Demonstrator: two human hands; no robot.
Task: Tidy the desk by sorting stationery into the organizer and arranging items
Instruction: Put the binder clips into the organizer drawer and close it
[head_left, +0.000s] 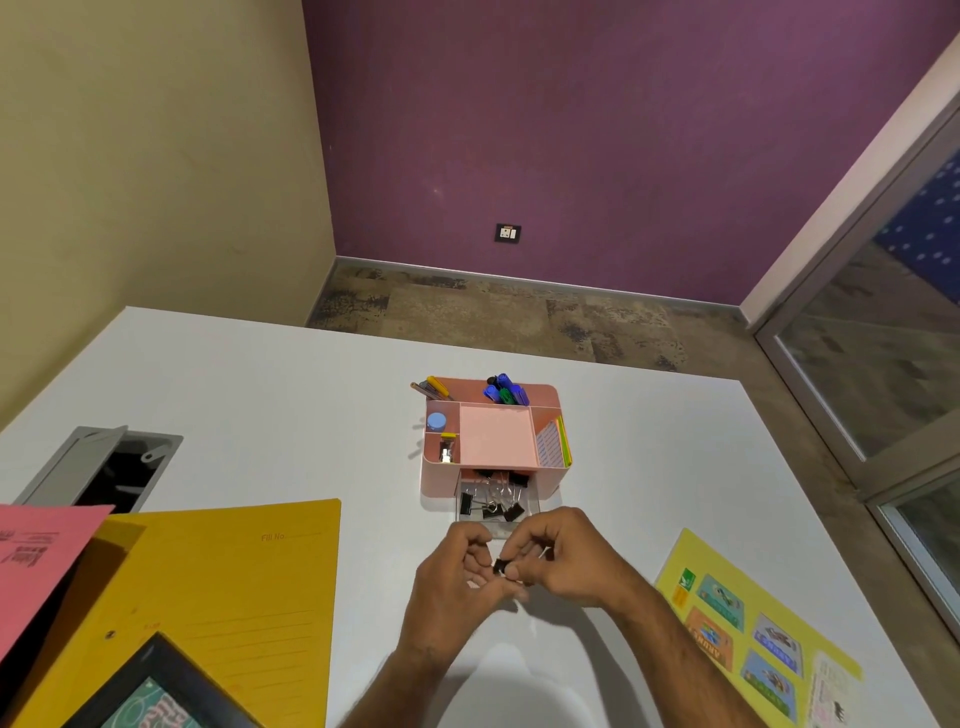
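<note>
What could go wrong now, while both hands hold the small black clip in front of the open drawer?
1. The binder clip is pinched only at the fingertips of the left hand and right hand; it may slip or snap shut on a finger.
2. The clear drawer of the pink organizer stands pulled out and looks quite full; a hand could knock it.

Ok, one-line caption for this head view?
Both hands, left hand and right hand, hold a black binder clip before the pink organizer's open clip drawer.
</note>
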